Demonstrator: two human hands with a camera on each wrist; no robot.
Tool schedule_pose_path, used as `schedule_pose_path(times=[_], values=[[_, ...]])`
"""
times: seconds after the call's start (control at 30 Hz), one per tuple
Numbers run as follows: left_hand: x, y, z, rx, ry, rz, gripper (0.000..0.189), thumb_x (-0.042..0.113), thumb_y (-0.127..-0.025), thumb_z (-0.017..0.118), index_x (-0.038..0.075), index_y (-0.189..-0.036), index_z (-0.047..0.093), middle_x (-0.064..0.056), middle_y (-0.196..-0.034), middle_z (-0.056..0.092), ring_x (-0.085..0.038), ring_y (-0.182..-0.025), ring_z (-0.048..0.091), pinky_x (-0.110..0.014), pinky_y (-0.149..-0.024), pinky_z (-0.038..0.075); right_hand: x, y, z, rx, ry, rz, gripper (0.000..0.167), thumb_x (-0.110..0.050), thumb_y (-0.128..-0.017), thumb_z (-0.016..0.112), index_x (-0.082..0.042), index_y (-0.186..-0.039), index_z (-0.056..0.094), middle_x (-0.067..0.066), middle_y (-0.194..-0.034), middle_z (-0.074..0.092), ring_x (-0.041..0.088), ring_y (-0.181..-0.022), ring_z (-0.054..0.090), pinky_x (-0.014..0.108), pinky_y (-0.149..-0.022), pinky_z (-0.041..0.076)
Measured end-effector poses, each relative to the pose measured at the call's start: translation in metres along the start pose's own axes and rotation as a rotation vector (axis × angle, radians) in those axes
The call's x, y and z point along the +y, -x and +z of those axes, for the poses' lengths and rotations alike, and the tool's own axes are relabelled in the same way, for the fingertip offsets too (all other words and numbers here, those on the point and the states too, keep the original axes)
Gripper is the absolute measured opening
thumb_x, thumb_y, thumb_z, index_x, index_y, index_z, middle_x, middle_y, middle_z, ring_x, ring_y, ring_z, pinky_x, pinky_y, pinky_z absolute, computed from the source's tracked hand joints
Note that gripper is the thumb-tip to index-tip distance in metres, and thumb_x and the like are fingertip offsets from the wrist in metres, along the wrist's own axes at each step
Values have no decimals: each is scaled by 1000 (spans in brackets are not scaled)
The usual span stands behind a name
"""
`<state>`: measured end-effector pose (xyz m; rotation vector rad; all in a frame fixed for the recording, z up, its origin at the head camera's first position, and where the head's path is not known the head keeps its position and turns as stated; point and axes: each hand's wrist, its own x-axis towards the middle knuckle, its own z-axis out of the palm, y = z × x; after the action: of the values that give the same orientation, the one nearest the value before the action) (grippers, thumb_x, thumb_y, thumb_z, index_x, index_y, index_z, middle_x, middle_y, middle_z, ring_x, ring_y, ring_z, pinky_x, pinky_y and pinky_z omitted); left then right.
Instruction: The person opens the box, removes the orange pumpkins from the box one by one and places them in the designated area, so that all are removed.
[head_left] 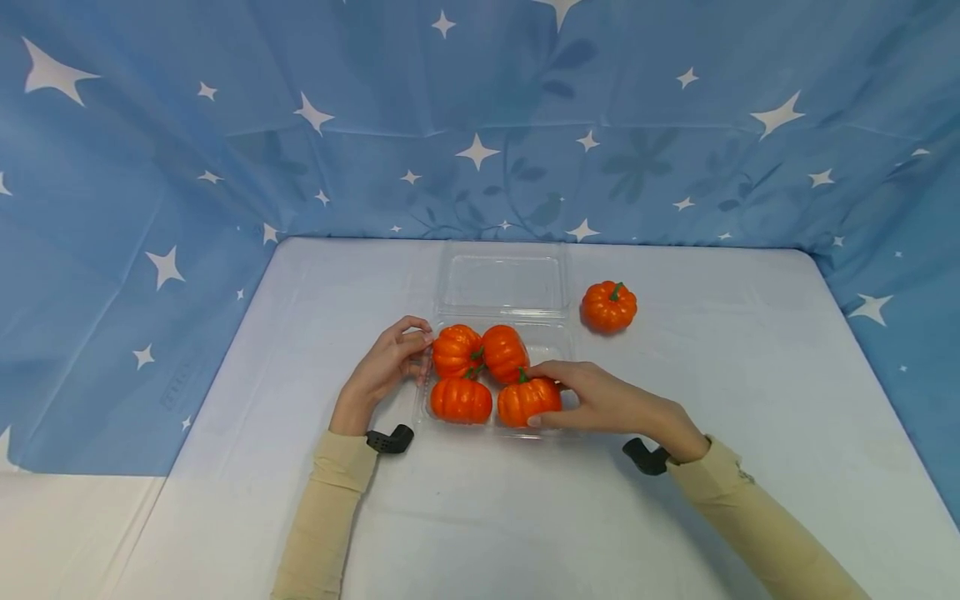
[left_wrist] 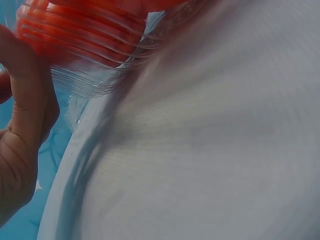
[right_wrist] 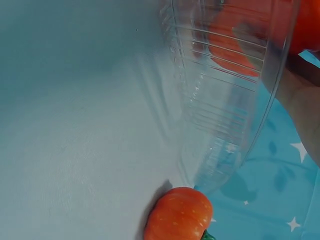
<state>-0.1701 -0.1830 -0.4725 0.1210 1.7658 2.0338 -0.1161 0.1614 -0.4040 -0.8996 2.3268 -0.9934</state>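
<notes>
A clear plastic clamshell container [head_left: 550, 337] lies with its lid [head_left: 502, 283] folded back, away from me. Inside sit several small orange toy pumpkins with green stems, among them a back-left pumpkin [head_left: 456, 350], a back-middle pumpkin [head_left: 505, 353] and a front-left pumpkin [head_left: 461, 401]. My right hand [head_left: 592, 400] grips the front-right pumpkin [head_left: 529, 402], thumb on its near side and fingers over the back. At the container's left wall, my left hand [head_left: 386, 362] holds the edge with bent fingers. The left wrist view shows that hand [left_wrist: 25, 100] beside the ribbed wall [left_wrist: 95, 75].
Another orange pumpkin [head_left: 609, 307] stands on the white tabletop [head_left: 720, 358], right of the lid; the right wrist view also shows this loose pumpkin [right_wrist: 179, 215]. A blue curtain [head_left: 360, 167] with white stars hangs behind the table and along its sides.
</notes>
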Motion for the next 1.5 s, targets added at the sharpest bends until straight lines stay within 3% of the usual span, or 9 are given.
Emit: schedule_pose_path(times=[0.27,0.67,0.97,1.37,1.5], values=[[2,1,-1,21,-7,-13,19,9,-108,48,1,-124,43,-2,-77,59,-15,-57,54,-25,-52,52,-4,5,0,23,34,-28,58,-33,-93,76,-7,-141,56,4,-138,64,20,-120,62,40,-101,57],[0,1,-3,1,13,1,13,7,-108,47,3,-119,44,-2,-76,58,-15,-56,53,-26,-51,51,-5,12,1,82,54,-55,59,-25,-91,79,-8,-142,55,5,-142,61,23,-127,60,45,-103,55],[3,1,1,19,7,-19,15,7,-107,47,4,-122,44,-1,-81,61,-15,-59,53,-25,-52,51,-6,12,-4,154,52,-106,64,-13,-85,80,-9,-144,54,6,-144,60,26,-130,59,46,-103,55],[2,1,2,11,8,-27,12,7,-107,47,5,-119,44,-3,-74,56,-16,-55,52,-26,-52,51,0,13,-17,286,40,-131,65,-9,-85,82,-8,-144,53,6,-142,60,23,-128,59,44,-105,54],[2,0,1,5,15,-25,11,7,-107,47,5,-118,44,-3,-73,56,-16,-54,52,-26,-51,51,3,13,-19,316,3,-122,66,-6,-84,80,-7,-144,53,7,-142,60,24,-127,60,48,-103,54]])
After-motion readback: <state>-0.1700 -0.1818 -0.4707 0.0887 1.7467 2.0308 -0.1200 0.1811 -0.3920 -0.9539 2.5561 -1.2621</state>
